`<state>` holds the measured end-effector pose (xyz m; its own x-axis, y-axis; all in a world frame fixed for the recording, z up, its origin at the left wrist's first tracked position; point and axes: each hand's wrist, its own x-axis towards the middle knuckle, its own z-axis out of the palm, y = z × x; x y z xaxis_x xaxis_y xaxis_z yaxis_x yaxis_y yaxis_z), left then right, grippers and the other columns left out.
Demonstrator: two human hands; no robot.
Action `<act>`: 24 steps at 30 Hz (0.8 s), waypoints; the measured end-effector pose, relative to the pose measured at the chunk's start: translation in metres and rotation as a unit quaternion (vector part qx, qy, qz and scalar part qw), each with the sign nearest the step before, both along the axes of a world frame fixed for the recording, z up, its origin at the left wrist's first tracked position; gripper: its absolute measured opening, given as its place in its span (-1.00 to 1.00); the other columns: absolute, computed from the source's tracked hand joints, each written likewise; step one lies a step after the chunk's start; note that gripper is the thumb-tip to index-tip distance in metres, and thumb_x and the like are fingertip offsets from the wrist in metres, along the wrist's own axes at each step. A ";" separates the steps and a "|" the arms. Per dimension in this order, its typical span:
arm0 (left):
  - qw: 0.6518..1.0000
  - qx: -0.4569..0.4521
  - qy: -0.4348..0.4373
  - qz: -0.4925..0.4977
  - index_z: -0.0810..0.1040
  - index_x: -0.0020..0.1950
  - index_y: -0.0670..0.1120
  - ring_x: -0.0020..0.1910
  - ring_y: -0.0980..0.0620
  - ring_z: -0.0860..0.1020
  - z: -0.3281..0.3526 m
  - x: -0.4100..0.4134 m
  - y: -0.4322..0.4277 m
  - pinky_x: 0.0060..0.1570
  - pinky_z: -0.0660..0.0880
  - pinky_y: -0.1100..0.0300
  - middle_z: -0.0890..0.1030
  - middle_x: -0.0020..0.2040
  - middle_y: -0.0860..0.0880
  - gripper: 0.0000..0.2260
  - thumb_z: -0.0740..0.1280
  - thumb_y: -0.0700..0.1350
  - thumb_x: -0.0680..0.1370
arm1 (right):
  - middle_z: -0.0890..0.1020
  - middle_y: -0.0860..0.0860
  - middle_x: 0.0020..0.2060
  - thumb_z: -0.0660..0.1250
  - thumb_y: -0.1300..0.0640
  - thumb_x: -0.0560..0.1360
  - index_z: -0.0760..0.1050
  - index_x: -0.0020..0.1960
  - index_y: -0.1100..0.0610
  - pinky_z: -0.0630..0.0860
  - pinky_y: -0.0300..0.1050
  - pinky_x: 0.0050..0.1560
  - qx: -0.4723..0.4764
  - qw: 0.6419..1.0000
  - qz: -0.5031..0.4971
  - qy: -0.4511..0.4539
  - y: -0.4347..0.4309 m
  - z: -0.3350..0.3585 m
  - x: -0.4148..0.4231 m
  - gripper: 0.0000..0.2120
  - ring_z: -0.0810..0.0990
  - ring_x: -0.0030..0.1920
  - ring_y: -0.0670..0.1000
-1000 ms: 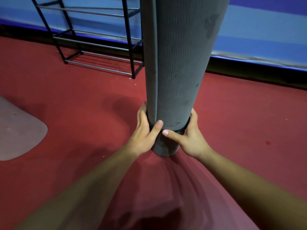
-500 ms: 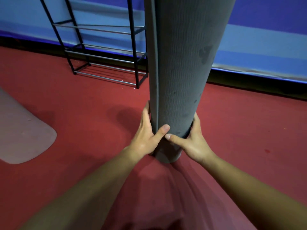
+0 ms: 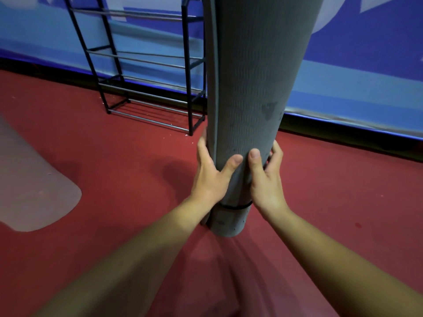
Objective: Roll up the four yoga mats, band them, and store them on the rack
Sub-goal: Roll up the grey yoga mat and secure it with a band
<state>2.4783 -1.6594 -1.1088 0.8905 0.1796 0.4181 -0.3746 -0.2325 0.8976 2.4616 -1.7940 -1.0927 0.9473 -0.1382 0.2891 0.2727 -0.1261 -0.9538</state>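
Camera: worn on the head.
Facing: forward and down.
Nearness: the floor (image 3: pixel 96 170) and rack (image 3: pixel 148 65) are seen from close up.

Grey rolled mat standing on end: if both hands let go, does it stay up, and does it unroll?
The grey mat is tall on a narrow base, so it probably tips once the left hand and right hand release. The black band circles only the bottom, so the top may loosen.

A gym or exercise studio: red rubbery floor (image 3: pixel 343 179), blue padded wall (image 3: pixel 354 83), a black metal rack (image 3: pixel 146 65) (empty shelves), yoga mats.
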 end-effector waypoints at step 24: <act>0.973 0.075 0.177 0.126 0.09 0.64 -0.03 0.56 0.05 0.21 0.323 -0.028 0.009 0.48 0.18 0.20 0.24 0.59 -0.07 0.01 0.32 0.43 0.34 | 0.13 -0.02 0.58 0.21 -0.43 0.43 0.06 0.65 -0.06 0.09 -0.27 0.50 -0.027 0.985 -0.042 0.163 -0.009 0.303 -0.018 -0.09 0.12 0.57 -0.14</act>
<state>2.4499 -1.6507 -0.7858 0.9189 0.3718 0.1321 0.0373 -0.4151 0.9090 2.4437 -1.8030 -0.7893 0.9767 -0.2138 -0.0203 -0.0614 -0.1877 -0.9803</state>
